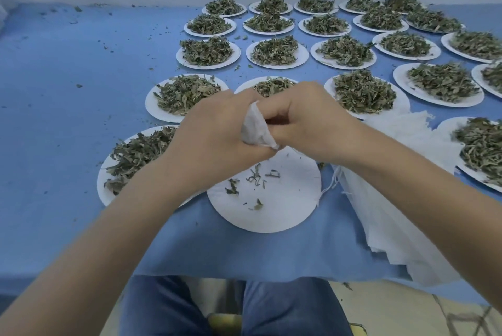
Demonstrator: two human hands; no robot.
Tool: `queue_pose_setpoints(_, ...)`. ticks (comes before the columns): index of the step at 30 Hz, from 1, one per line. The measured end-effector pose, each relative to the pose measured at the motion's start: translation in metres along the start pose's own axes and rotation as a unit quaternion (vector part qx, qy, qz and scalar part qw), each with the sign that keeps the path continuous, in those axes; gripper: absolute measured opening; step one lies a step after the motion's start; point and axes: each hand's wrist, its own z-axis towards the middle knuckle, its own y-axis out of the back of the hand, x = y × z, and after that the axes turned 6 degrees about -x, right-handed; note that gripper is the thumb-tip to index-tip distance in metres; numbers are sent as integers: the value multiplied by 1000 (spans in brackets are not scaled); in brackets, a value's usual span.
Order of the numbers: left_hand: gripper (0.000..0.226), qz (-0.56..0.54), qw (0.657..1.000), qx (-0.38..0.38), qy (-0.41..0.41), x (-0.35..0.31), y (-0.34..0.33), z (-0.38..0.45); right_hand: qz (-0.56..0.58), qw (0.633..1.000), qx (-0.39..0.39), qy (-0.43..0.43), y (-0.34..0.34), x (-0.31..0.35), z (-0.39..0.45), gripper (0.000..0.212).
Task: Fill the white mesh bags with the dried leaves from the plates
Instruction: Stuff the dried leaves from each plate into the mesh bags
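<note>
Leaf-heaped plates [274,53] crowd blue cloth [68,107], seemingly tabletop.

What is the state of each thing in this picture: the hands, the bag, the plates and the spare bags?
left hand: grips the mesh bag.
right hand: pinches the mesh bag.
mesh bag: held between both hands, above the nearest plate.
nearest plate: almost emptied, a few leaf scraps left.
other plates: heaped with dried leaves.
spare bags: stacked flat, overhanging the table edge.
</note>
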Motion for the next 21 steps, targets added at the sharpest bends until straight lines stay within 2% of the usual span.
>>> queue_pose_setpoints(3, 43, -12, 1000, 16, 5, 0, 8, -2, 28, 996, 88, -12, 6, 2, 0, 27)
queue_pose_setpoints(5, 69, 24, 999, 34, -5, 4, 17, -4, 78, 991, 104, -15, 10, 1, -1, 20)
queue_pose_setpoints(6, 75, 48, 998, 39, -8, 7, 22, -5, 112, 989, 98, -23, 13, 0, -2, 26)
queue_pose_setpoints(9, 60, 96, 994, 46, 0, 14, 31, -8, 178, 981, 75, -35, 20, -1, -4, 40)
queue_pose_setpoints(12, 35, 85, 995, 43, 10, 13, 28, -9, 82, 996, -10, -14, 13, -2, -4, 38)
queue_pose_setpoints(15, 30, 72, 997, 26, 10, 8, 23, -8, 27, 995, -98, 8, -1, -2, -3, 30)
queue_pose_setpoints(18, 30, 54, 998, 14, 12, 5, 20, -10, 49, 996, -78, 5, -5, -1, -1, 33)
queue_pose_setpoints(21, 30, 39, 999, -4, 18, 3, 22, -13, 59, 998, 27, -11, 0, 2, 2, 25)
